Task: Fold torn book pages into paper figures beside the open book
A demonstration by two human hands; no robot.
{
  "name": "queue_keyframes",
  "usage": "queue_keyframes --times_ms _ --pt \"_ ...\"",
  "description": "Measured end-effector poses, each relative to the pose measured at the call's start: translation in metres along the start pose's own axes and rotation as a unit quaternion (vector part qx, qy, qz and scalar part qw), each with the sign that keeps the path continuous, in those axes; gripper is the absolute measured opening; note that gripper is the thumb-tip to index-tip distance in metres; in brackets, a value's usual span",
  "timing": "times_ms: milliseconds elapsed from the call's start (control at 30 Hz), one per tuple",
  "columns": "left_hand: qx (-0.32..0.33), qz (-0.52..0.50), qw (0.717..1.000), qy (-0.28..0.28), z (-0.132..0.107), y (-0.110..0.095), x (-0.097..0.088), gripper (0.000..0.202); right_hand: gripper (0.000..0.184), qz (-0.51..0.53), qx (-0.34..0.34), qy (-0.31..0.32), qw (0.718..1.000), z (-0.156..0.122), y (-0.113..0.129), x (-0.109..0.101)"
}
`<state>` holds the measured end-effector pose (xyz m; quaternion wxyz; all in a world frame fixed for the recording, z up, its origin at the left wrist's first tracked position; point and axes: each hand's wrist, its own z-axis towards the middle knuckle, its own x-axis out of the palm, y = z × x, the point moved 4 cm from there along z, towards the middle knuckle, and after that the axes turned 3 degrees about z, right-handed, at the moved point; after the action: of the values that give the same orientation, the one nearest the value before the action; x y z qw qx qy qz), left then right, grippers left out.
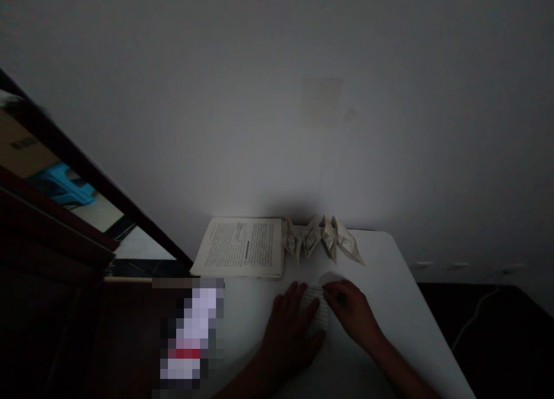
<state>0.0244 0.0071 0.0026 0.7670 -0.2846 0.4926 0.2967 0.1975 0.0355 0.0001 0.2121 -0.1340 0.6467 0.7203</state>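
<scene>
A narrow piece of printed paper [321,316] lies on the white table [396,283], partly hidden under my hands. My left hand [289,332] rests on it from the left side, fingers spread and pressing flat. At the paper's upper right corner, my right hand [352,313] has its thumb and fingertips pinched together on the edge. Beyond my hands, several folded paper boats [310,237] of printed paper stand in a row near the wall. To their left lies a stack of printed pages [242,246], its top sheet facing up.
A pale wall [259,128] rises right behind the table. At left, a dark-framed opening or mirror [108,185] shows a blue plastic object [71,184] and a cardboard box [21,145]. A pixelated patch covers something left of the table. A white cable [474,315] hangs at right.
</scene>
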Motion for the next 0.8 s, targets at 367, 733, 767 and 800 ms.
queue_keyframes --times_ms 367,733,767,800 --pt "0.109 -0.072 0.991 0.015 -0.007 0.001 -0.006 0.065 0.028 0.199 0.147 -0.068 0.967 -0.004 -0.015 -0.025" --pt "-0.001 -0.217 0.976 -0.023 -0.010 0.021 0.003 0.040 0.033 0.211 0.082 -0.020 0.974 -0.008 -0.003 -0.020" --pt "-0.025 -0.234 0.972 -0.013 -0.008 0.022 0.003 0.038 0.032 0.210 0.077 -0.013 0.975 -0.008 -0.002 -0.019" --pt "-0.052 -0.248 0.967 0.001 -0.007 0.024 0.003 0.038 0.031 0.209 0.077 -0.011 0.975 -0.007 -0.001 -0.018"
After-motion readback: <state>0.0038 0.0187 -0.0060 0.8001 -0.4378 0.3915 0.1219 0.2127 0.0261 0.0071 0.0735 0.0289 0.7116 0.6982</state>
